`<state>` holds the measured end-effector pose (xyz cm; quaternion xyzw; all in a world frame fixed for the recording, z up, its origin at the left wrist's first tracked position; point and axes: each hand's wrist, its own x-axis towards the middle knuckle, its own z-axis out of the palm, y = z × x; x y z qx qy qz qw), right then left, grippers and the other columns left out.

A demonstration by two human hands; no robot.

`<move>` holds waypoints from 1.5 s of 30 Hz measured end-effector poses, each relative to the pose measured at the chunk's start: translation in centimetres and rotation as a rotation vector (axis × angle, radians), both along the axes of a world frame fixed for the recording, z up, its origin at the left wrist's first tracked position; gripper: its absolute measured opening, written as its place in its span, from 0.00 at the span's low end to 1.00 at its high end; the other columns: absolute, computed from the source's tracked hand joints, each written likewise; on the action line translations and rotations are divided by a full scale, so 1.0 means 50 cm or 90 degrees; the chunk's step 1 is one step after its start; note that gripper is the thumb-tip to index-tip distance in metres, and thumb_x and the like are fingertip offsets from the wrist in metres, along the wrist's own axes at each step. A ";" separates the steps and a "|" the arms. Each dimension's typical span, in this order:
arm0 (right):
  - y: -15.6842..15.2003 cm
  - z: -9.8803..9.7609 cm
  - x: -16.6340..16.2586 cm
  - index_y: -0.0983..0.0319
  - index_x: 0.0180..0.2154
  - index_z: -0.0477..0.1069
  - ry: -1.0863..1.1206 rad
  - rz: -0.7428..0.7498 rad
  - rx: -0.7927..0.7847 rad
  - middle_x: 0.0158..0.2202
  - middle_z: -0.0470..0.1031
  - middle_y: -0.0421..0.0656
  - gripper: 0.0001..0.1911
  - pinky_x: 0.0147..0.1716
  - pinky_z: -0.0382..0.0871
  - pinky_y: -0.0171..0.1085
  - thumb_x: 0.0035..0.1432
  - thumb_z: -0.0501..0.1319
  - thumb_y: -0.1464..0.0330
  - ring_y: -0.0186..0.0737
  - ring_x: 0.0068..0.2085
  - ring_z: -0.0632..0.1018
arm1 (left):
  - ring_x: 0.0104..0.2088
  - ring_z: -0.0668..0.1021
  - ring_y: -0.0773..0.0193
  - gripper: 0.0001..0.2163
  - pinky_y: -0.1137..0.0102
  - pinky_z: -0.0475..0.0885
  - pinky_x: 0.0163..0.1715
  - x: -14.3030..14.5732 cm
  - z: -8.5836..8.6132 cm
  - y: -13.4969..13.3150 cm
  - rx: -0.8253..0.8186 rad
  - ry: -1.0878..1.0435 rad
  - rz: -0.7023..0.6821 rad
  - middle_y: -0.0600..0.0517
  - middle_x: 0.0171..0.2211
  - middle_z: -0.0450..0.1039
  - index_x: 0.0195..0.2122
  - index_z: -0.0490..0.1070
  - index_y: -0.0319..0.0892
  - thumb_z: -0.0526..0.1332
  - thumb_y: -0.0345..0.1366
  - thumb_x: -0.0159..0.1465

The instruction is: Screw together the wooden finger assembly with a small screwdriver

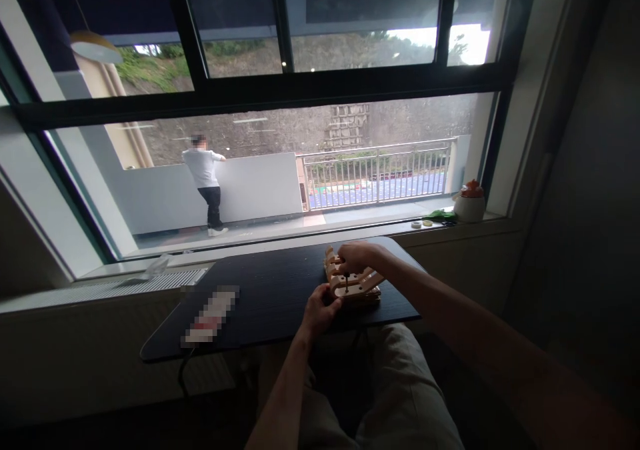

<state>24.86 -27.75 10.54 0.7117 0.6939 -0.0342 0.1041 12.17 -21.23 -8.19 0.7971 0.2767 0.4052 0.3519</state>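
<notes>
On the dark table lies a light wooden assembly (pixel 361 291) of curved, slotted pieces, with dark holes or screw heads along it. My left hand (pixel 320 310) is closed on its near left corner, thumb along the edge. Above the assembly, my right hand (pixel 356 257) is closed round what looks like a screwdriver (pixel 347 282). Its thin shaft points straight down to the wood; the handle is hidden in my fingers. Whether the tip sits in a screw is too small to tell.
The black table (pixel 270 283) has rounded corners and stands by a window. A blurred-out flat item (pixel 211 317) lies at its left. On the sill are a white pot with an orange top (pixel 470 201) and small tape rolls (pixel 417 225). A person (pixel 203 177) stands outside.
</notes>
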 end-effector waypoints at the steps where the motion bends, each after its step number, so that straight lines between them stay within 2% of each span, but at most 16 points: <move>1: -0.002 0.000 0.002 0.69 0.38 0.75 -0.003 -0.003 0.009 0.34 0.77 0.52 0.18 0.28 0.63 0.34 0.51 0.57 0.63 0.41 0.32 0.75 | 0.34 0.72 0.65 0.12 0.72 0.67 0.36 -0.001 0.002 -0.001 0.000 0.000 0.000 0.52 0.33 0.71 0.39 0.70 0.40 0.61 0.37 0.55; 4: -0.006 0.002 0.008 0.67 0.41 0.75 -0.014 0.000 0.036 0.38 0.77 0.52 0.20 0.28 0.63 0.35 0.52 0.56 0.60 0.43 0.34 0.75 | 0.34 0.72 0.65 0.11 0.73 0.67 0.36 -0.001 0.004 -0.003 -0.004 -0.011 -0.004 0.52 0.33 0.71 0.38 0.70 0.40 0.61 0.37 0.55; 7: -0.002 0.007 0.012 0.65 0.41 0.75 -0.014 0.019 0.028 0.36 0.77 0.49 0.21 0.27 0.63 0.34 0.49 0.58 0.59 0.41 0.33 0.75 | 0.34 0.72 0.65 0.11 0.73 0.67 0.37 0.000 0.000 -0.002 -0.008 -0.028 -0.013 0.52 0.33 0.72 0.39 0.70 0.40 0.61 0.37 0.55; 13: 0.009 0.012 0.008 0.64 0.40 0.75 -0.025 0.030 0.034 0.37 0.77 0.48 0.18 0.28 0.62 0.34 0.44 0.61 0.67 0.42 0.33 0.75 | 0.35 0.72 0.65 0.13 0.72 0.67 0.37 0.002 -0.004 0.001 -0.023 -0.026 -0.013 0.51 0.35 0.72 0.40 0.70 0.39 0.61 0.37 0.55; 18: 0.006 0.007 -0.003 0.67 0.37 0.76 -0.027 0.003 0.032 0.34 0.78 0.50 0.16 0.28 0.62 0.34 0.48 0.60 0.64 0.41 0.32 0.75 | 0.34 0.72 0.66 0.12 0.73 0.67 0.36 0.004 -0.006 0.002 -0.017 -0.028 -0.003 0.52 0.33 0.72 0.40 0.70 0.40 0.62 0.37 0.54; 24: 0.003 0.009 -0.001 0.67 0.38 0.76 -0.025 -0.003 0.038 0.35 0.77 0.52 0.18 0.27 0.62 0.35 0.51 0.57 0.62 0.43 0.33 0.76 | 0.35 0.73 0.65 0.12 0.72 0.67 0.37 0.004 -0.014 0.009 -0.001 -0.026 0.001 0.52 0.33 0.72 0.40 0.70 0.40 0.62 0.36 0.54; 27: 0.000 0.019 0.005 0.65 0.38 0.76 -0.015 0.008 0.005 0.32 0.78 0.48 0.18 0.25 0.62 0.34 0.48 0.60 0.61 0.40 0.30 0.75 | 0.35 0.73 0.64 0.12 0.72 0.67 0.38 0.004 -0.017 0.012 0.006 -0.026 -0.005 0.52 0.34 0.72 0.40 0.70 0.41 0.61 0.37 0.55; 31: -0.006 0.024 0.007 0.63 0.41 0.75 -0.011 0.040 0.017 0.36 0.78 0.47 0.18 0.26 0.61 0.33 0.44 0.61 0.67 0.41 0.33 0.75 | 0.35 0.73 0.64 0.12 0.72 0.67 0.38 0.004 -0.016 0.012 0.004 -0.021 -0.006 0.52 0.34 0.72 0.40 0.69 0.41 0.61 0.37 0.55; 34: -0.007 0.015 0.006 0.64 0.39 0.75 -0.008 0.040 0.040 0.36 0.78 0.48 0.16 0.26 0.60 0.33 0.46 0.60 0.66 0.42 0.33 0.75 | 0.36 0.73 0.64 0.12 0.72 0.68 0.38 0.003 -0.013 0.009 0.000 -0.020 0.000 0.51 0.35 0.72 0.40 0.70 0.41 0.62 0.37 0.55; 38: -0.009 -0.002 0.015 0.64 0.37 0.75 0.000 0.023 0.085 0.34 0.77 0.49 0.18 0.26 0.60 0.34 0.51 0.58 0.59 0.43 0.32 0.75 | 0.36 0.73 0.64 0.13 0.72 0.68 0.37 0.003 -0.008 0.005 -0.009 -0.025 0.000 0.51 0.36 0.72 0.40 0.70 0.40 0.62 0.37 0.54; 42: -0.025 -0.028 0.041 0.62 0.39 0.73 0.010 0.018 0.149 0.37 0.77 0.48 0.19 0.28 0.58 0.34 0.56 0.52 0.56 0.42 0.35 0.75 | 0.35 0.73 0.63 0.15 0.71 0.68 0.38 0.002 -0.006 0.001 -0.008 -0.040 0.004 0.51 0.35 0.72 0.43 0.70 0.41 0.63 0.37 0.54; 45: -0.041 -0.060 0.064 0.60 0.37 0.72 0.101 0.000 0.242 0.34 0.76 0.44 0.16 0.28 0.57 0.33 0.56 0.53 0.57 0.38 0.33 0.74 | 0.37 0.73 0.63 0.18 0.70 0.68 0.40 0.000 -0.002 -0.002 -0.008 -0.049 -0.007 0.50 0.38 0.72 0.47 0.69 0.42 0.62 0.36 0.55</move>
